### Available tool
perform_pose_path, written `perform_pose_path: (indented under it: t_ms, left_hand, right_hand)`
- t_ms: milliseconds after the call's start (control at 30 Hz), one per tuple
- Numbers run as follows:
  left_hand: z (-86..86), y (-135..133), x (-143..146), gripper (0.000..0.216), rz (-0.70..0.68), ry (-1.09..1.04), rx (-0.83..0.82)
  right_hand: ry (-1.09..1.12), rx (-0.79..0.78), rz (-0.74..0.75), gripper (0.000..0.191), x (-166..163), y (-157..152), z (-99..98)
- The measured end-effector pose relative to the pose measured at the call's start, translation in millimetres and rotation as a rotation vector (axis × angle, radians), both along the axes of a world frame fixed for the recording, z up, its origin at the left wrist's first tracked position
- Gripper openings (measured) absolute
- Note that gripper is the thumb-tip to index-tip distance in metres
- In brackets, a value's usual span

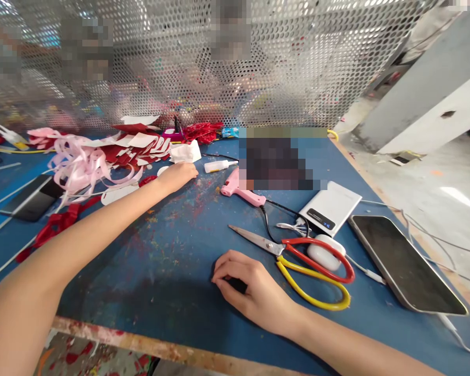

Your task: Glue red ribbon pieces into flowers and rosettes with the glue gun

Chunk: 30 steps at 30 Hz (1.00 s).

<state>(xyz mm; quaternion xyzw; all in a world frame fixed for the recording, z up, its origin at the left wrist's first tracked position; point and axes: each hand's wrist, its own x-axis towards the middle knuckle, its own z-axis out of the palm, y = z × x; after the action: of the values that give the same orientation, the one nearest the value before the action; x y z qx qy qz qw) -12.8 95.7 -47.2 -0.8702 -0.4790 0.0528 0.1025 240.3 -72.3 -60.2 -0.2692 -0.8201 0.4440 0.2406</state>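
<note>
My left hand (180, 176) reaches to the back of the blue table, its fingers bent down and mostly hidden. Whatever it holds, if anything, I cannot make out. Just behind it sits a crumpled white piece of paper (186, 152), and a small white glue bottle (219, 166) lies to its right. My right hand (254, 287) rests on the tabletop with fingers curled in and the thumb meeting them, nothing visible in the grasp. Close beside it lie scissors (284, 249) with one red and one yellow handle, blades apart. A pink glue gun (243, 190) is farther back.
Pink ribbon (84, 162), red and white scraps (137, 143) and a dark phone (33, 198) crowd the left. On the right are a white power bank (332, 206), a white case (324, 256), a large phone (409, 266) and cables. A perforated metal screen (172, 68) stands behind.
</note>
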Motion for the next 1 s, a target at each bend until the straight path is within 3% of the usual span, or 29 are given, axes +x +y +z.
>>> perform_pose_path:
  t_ms: [233, 367, 500, 800, 1000]
  left_hand:
    - [4.4, -5, 11, 0.018, 0.049, 0.139, 0.016]
    - [4.1, -6, 15, 0.030, 0.089, 0.197, 0.019]
    - [5.3, -4, 14, 0.027, 0.078, 0.223, -0.001]
    - [3.7, -8, 20, 0.016, 0.082, 0.205, 0.050]
    - [-2.6, -12, 30, 0.029, 0.085, 0.131, 0.118]
  right_hand:
    - [-0.004, -0.018, -0.006, 0.017, 0, 0, 0.6]
    - [-0.001, -0.037, -0.012, 0.016, -1, 1, 1.3]
    - [0.001, -0.057, -0.007, 0.015, -1, 2, 2.2]
    - [0.004, -0.069, 0.001, 0.014, -2, 2, 1.4]
    - [-0.006, -0.066, -0.003, 0.014, -3, 2, 1.3]
